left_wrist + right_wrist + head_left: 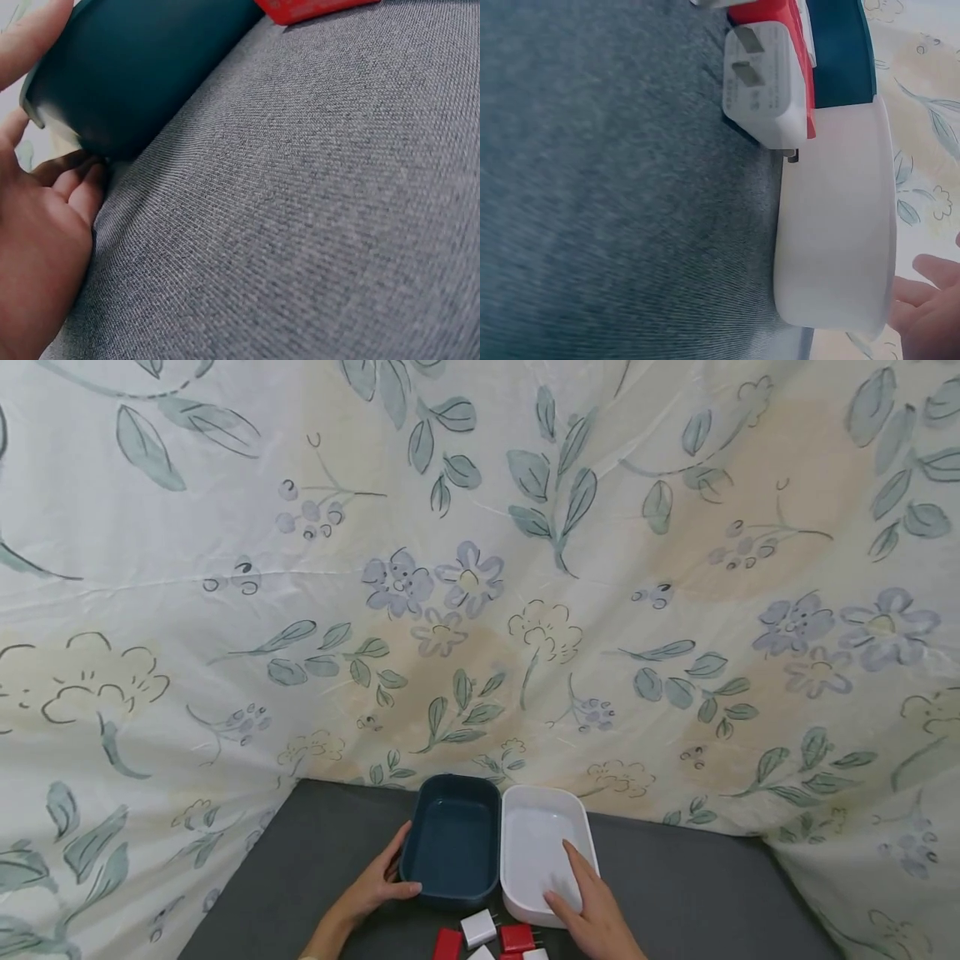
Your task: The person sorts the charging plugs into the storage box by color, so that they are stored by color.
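A dark blue rectangular container (452, 839) and a white one (536, 852) sit side by side, long sides together. My left hand (375, 881) holds the blue container at its near left corner, thumb at the front and fingers along the outer left wall. In the left wrist view, bent fingers (86, 187) reach the base of its wall. Over the near right part of the white container is my right hand (596, 910), index finger and thumb spread apart with nothing between them. The right wrist view shows its relaxed fingers (922, 292) beside the white rim.
Just in front of the containers lie several plug-in chargers, among them a white charger (478, 928) and a red charger (516, 937), partly cut off by the frame. Dark grey cloth covers the table (675, 885). A floral curtain (480, 610) hangs behind and at both sides.
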Available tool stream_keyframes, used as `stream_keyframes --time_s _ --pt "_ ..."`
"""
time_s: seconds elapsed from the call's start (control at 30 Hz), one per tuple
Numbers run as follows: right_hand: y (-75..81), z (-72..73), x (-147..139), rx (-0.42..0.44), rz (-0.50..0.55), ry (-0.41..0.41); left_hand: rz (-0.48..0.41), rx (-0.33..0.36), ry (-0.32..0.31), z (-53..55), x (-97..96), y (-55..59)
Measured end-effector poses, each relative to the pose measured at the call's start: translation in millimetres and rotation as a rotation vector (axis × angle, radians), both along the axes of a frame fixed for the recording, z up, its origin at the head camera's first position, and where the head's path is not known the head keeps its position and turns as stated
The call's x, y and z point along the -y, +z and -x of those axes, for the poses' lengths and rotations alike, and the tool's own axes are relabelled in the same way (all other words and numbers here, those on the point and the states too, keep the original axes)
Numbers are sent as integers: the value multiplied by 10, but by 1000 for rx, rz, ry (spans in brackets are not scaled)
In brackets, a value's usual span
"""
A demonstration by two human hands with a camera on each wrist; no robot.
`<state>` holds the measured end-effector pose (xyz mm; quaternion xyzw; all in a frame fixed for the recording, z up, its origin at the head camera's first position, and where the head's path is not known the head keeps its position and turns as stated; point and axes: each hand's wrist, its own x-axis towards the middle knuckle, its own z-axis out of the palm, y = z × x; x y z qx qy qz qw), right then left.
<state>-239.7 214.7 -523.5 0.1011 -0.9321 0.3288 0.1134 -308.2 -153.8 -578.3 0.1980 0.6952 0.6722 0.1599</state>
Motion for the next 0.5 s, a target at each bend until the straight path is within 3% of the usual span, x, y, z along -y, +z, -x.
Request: stream_keyframes --time_s 0.2,0.4,0.5 --pt "-15 -82 2 -9 32 -27 -30 8 27 -5 11 4" --pt "-52 -192 1 -149 138 -33 -36 0 48 -7 -9 -10" --pt "-59 -252 12 -145 200 -34 -40 4 58 -14 -12 -15"
